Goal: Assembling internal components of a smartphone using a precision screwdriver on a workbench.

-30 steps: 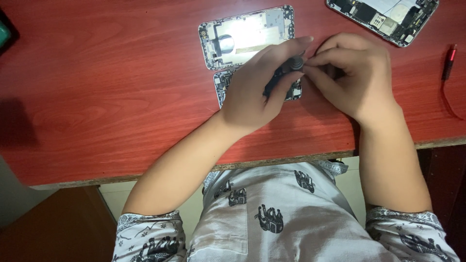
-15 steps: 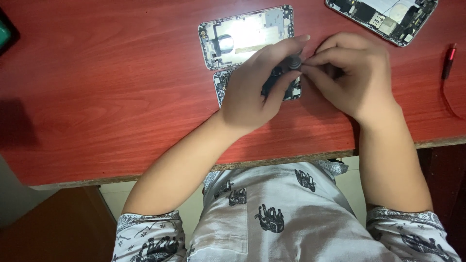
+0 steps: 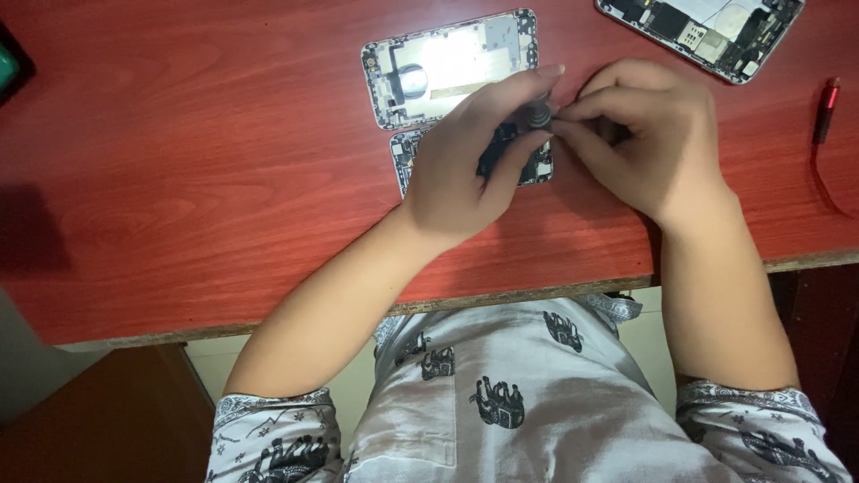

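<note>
My left hand (image 3: 465,165) and right hand (image 3: 649,134) pinch a small dark part (image 3: 537,116) above the opened phone (image 3: 537,165); fingertips pressed together. I'd best keep my wrists planted on the red table (image 3: 224,179); move slowly.

Red wooden table (image 3: 197,179) — opened phones (image 3: 447,67)

The left hand (image 3: 465,170) hides most of the lower phone frame (image 3: 541,168) beneath it.
</note>
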